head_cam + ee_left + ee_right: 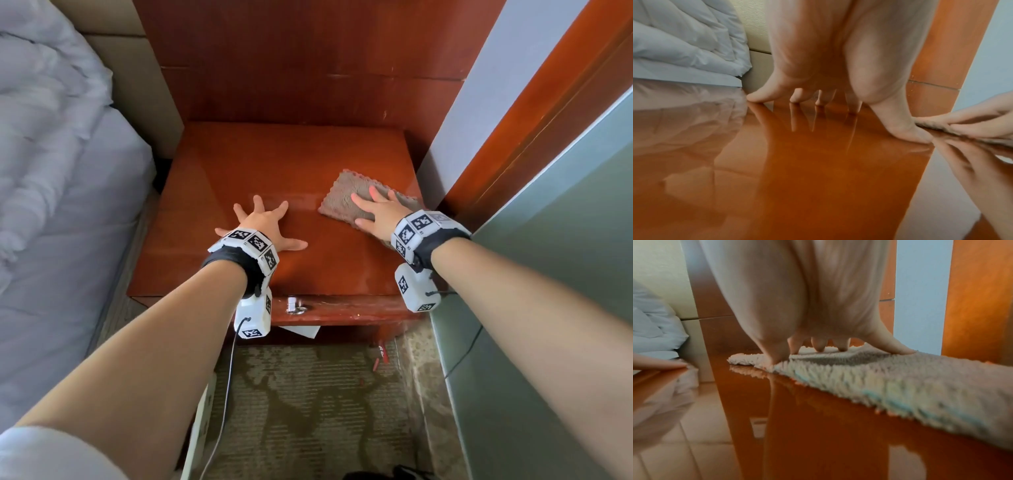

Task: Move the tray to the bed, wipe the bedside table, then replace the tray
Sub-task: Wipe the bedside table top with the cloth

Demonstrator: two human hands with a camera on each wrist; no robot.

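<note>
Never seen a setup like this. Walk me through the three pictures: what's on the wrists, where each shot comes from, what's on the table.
No machine: a person's two bare hands, with marker-covered camera bands on the wrists. The wide picture comes from a head camera; the two low ones look along each wrist. The left hand rests spread on the glossy wooden nightstand beside a bed. The right hand presses flat on a greyish fluffy cloth. Neither hand grips anything.
</note>
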